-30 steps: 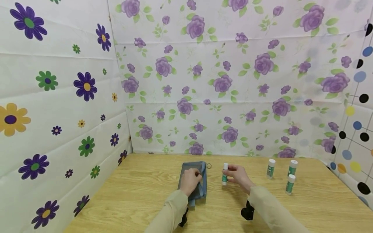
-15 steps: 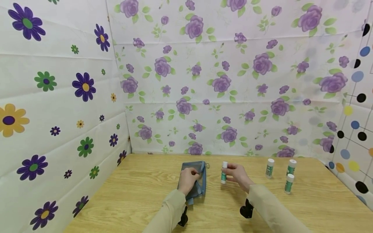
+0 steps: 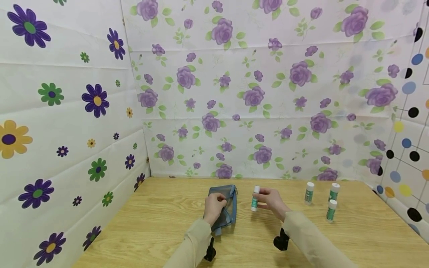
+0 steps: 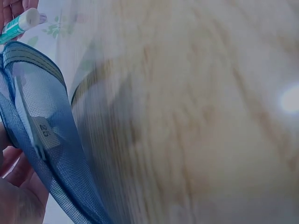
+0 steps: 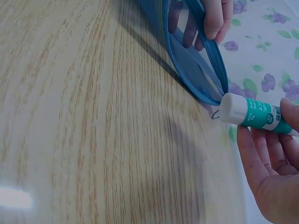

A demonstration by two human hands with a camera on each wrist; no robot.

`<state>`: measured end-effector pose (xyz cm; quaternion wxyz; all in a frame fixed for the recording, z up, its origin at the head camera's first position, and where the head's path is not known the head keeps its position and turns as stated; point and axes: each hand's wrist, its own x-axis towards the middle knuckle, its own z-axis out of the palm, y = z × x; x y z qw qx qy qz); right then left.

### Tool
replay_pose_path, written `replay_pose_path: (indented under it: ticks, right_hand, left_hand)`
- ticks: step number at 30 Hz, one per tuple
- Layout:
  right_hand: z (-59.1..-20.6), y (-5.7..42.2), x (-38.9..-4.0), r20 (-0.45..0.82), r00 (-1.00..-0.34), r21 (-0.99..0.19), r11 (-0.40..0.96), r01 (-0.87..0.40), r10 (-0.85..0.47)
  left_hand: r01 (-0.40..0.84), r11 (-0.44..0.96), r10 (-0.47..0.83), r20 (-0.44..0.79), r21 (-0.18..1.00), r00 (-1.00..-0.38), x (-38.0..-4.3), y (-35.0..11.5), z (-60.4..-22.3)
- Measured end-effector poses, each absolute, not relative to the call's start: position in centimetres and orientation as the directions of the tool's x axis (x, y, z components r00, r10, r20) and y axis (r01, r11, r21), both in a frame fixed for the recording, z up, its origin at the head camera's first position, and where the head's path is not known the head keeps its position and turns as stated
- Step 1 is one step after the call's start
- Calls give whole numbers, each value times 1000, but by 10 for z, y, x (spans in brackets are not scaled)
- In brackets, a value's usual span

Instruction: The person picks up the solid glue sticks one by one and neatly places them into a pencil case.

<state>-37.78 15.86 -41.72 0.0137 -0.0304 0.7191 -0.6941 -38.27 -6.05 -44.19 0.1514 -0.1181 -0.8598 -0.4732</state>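
A blue mesh zipper pouch (image 3: pixel 221 219) lies on the left of centre of the table, its mouth parted in the right wrist view. My left hand (image 3: pixel 214 208) pinches one edge of that mouth, the zipper edge (image 5: pixel 216 60), between thumb and fingers. To the right of the pouch my right hand (image 3: pixel 273 203) holds a glue stick (image 3: pixel 254 199), white-capped with a green label, between thumb and fingertips. In the right wrist view the white cap (image 5: pixel 232 108) is close beside the pouch's zipper end. Whether they touch I cannot tell.
Three more glue sticks stand upright at the right: one at the left (image 3: pixel 309 193), one behind (image 3: pixel 333 191) and one in front (image 3: pixel 331 211). Flower-printed sheets (image 3: pixel 201 93) enclose the wooden table (image 3: pixel 161 208) at the back and sides.
My right hand has brought the glue stick slightly left, nearer the pouch. My left hand keeps hold of the pouch edge, and the mouth looks a little wider. The view has shifted slightly.
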Motion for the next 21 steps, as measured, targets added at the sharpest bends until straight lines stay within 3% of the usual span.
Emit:
replay_pose_path:
  ticks: [21]
  right_hand:
    - [-416, 148, -377, 0, -997, -1000, 8, -1, -77]
  left_hand:
    - [346, 550, 60, 377, 760, -924, -388, -57, -445]
